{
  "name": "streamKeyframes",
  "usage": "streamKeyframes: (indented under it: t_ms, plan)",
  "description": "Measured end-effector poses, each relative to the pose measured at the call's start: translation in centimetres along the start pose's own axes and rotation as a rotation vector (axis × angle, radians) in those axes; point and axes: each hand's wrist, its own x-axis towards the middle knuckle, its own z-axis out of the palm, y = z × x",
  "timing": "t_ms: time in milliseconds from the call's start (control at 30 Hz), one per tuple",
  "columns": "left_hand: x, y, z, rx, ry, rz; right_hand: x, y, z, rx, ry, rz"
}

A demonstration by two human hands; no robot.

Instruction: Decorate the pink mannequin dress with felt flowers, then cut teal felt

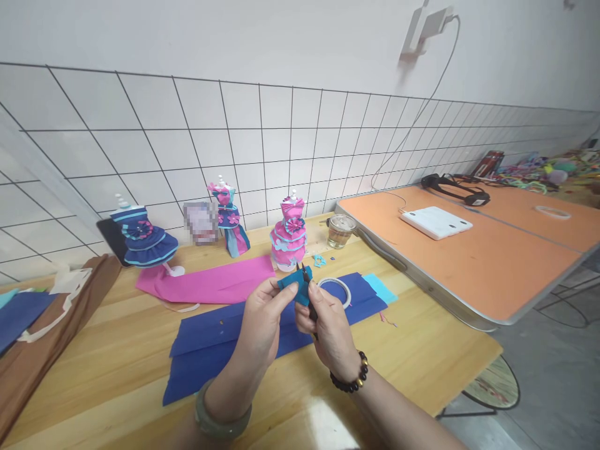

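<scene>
Between thumb and fingers, my left hand [267,312] pinches a small teal piece of paper or cloth [291,284]. My right hand [330,322] is closed around dark scissors [304,274], whose pointed blades stick up at the piece's right part. Most of the scissors' handle is hidden by my fingers. Under both hands lies a dark blue folded sheet [206,344]. A white tape roll [347,292] rests on it just beyond my right hand. Behind the hands stands a miniature dress form in a pink tiered dress [288,234].
Two more dressed forms, a navy one [147,237] and a multicoloured one [232,219], stand along the wall. A pink sheet [210,279] lies before them. A lidded glass cup [341,231] stands by the orange table [506,269], which holds a white box [435,222]. Brown cloth [60,331] lies left.
</scene>
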Motion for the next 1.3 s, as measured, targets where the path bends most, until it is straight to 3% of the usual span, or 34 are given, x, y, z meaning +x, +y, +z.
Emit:
streamKeyframes:
  t_ms: [700,1300]
  plan:
    - [-0.1,0.8,0.0,0.046,-0.093,-0.034,-0.3,-0.5,-1.0,-0.169,-0.027,-0.001]
    - [0.0,0.9,0.0,0.001,-0.102,-0.022,-0.3,-0.6,-1.3,-0.217,-0.059,-0.024]
